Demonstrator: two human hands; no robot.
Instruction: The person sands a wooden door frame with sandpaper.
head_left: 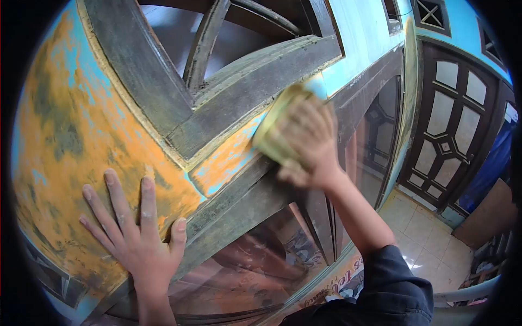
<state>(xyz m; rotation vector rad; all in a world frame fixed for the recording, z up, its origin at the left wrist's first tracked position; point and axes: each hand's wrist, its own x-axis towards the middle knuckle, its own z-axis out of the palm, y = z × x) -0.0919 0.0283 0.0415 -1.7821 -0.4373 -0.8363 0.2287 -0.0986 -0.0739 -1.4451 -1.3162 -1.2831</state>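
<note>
My left hand [136, 233] lies flat with its fingers spread on the wall [70, 163], whose surface is patchy orange, blue and dark. Whitish dust marks its fingers. At the centre, my right hand [310, 138] presses a yellowish-green pad [272, 130] against the narrow painted strip between two dark wooden frame pieces. Both that hand and the pad are smeared by motion. Left of the pad, the strip [223, 171] shows orange with streaks of light blue; right of it, the wall is light blue.
A dark wooden window frame [130, 65] rises above the strip. Below are glass panes [255, 261] with reflections. At the right stand a dark door [448, 119] with pale panels, a blue cloth [489, 163] and a brown board [489, 212] over a tiled floor [424, 233].
</note>
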